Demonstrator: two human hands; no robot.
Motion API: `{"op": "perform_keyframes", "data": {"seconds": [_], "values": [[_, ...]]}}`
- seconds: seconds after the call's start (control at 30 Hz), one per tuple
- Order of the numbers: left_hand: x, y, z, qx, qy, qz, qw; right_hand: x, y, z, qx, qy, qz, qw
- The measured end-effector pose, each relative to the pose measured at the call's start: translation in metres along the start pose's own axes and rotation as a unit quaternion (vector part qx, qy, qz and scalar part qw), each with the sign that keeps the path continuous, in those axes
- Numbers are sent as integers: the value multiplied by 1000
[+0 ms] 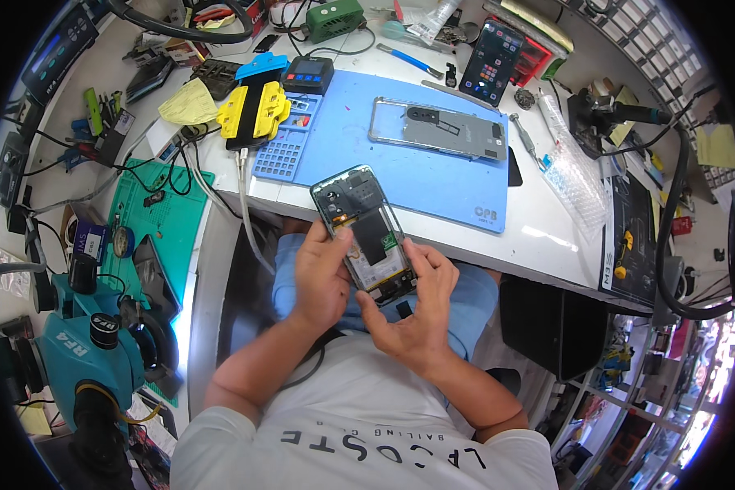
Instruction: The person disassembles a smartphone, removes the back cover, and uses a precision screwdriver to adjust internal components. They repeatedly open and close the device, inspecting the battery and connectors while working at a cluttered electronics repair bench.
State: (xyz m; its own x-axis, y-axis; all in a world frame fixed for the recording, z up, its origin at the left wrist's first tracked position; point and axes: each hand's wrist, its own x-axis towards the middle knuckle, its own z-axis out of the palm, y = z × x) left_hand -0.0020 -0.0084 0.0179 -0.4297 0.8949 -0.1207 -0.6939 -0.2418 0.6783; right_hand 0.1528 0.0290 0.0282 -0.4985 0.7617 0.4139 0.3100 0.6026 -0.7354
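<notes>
I hold an opened smartphone (376,237) above my lap, in front of the table edge, tilted with its upper end toward the far left. Its back is off, so the battery and inner parts show. My left hand (320,276) is closed around the phone's left side, thumb on the inner edge. My right hand (420,314) has its fingers against the right edge and its thumb by the lower end. Beyond them, on a blue work mat (441,192), lies a phone back cover (465,135) with clear edges and a camera section.
A yellow clamp holder (253,114) stands left of the mat, near a small black device (307,75). A lit phone (492,61) leans at the back. At right lie a screwdriver (528,140) and bubble wrap (576,184). A teal microscope (77,351) rises at lower left.
</notes>
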Motion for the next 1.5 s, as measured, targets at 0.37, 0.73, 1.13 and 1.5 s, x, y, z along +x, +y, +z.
{"op": "perform_keyframes", "data": {"seconds": [0.37, 0.73, 1.13, 1.5], "values": [[-1, -14, -11, 111, 16, -15, 994, -7, -4, 4, 292, 1, -103, 951], [-5, -4, -10, 122, -20, -108, 986, 10, -6, -11, 207, -7, -144, 968], [-10, -8, -9, 141, -54, -101, 983, 25, 9, -8, -19, 22, -89, 996], [-17, -40, -75, 523, -176, 151, 821, 33, 2, -6, 25, 28, -52, 998]]}}
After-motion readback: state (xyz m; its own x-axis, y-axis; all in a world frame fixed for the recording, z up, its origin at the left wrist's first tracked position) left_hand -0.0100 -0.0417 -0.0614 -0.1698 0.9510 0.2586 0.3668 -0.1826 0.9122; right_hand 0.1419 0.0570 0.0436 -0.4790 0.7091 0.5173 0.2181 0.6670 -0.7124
